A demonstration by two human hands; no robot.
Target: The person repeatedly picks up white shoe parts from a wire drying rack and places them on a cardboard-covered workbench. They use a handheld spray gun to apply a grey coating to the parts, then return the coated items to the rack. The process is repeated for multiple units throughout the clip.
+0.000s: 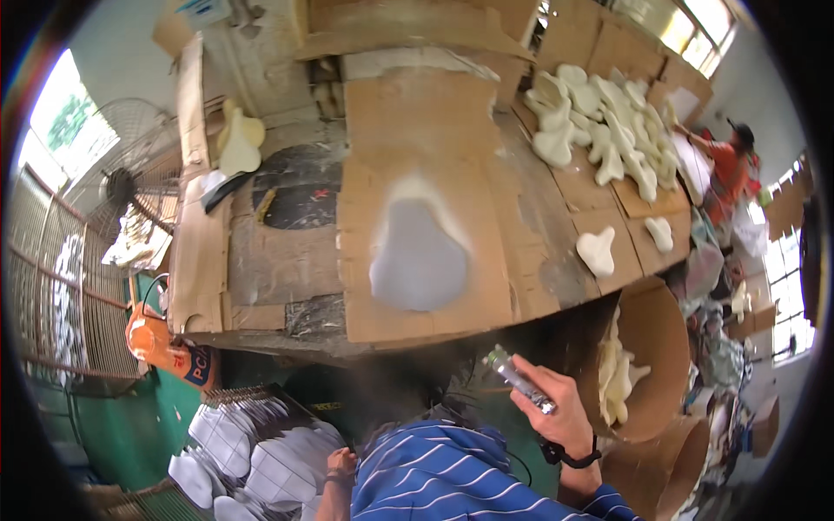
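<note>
My right hand [560, 408] is raised below the table edge, closed around a silvery metal spray tool [519, 379] that points up and left. A haze of mist hangs near it. On the cardboard-covered table [287, 260] lies a pale grey saddle-shaped foam piece [415, 256] ringed by whitish overspray. My left hand [341, 463] is low at the bottom, against a stack of grey saddle-shaped pieces [252, 456]; its fingers are mostly hidden.
Many cream foam shapes [608, 130] are heaped at the table's far right, with two loose ones [598, 250] nearer. A cardboard drum [647, 365] holds more. An orange container [161, 347] stands at left near a fan [122, 174]. A person in orange [725, 169] works at far right.
</note>
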